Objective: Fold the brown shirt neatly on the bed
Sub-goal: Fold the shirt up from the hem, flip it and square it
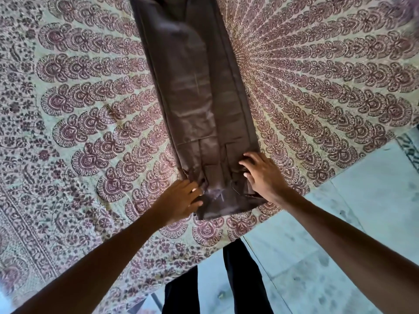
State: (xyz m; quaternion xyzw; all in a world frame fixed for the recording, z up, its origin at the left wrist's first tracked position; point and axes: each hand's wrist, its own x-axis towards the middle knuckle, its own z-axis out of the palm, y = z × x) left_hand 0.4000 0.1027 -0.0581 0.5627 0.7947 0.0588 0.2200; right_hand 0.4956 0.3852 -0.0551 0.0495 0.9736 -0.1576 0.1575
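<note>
The brown shirt (195,91) lies on the bed as a long narrow strip, its sides folded in, running from the near edge away to the top of the view. Its near end, with the collar and folded cuffs, sits between my hands. My left hand (179,200) touches the left near corner, fingertips curled at the bunched fabric. My right hand (263,175) rests on the right near edge with its fingers spread and bent on the cloth. Whether either hand pinches the fabric is not plain.
The bed carries a cream sheet (90,137) printed with maroon paisley fans. Its near edge runs diagonally under my forearms. Beyond it, at the lower right, is pale tiled floor (328,257). My dark-trousered legs (238,279) stand against the bed edge.
</note>
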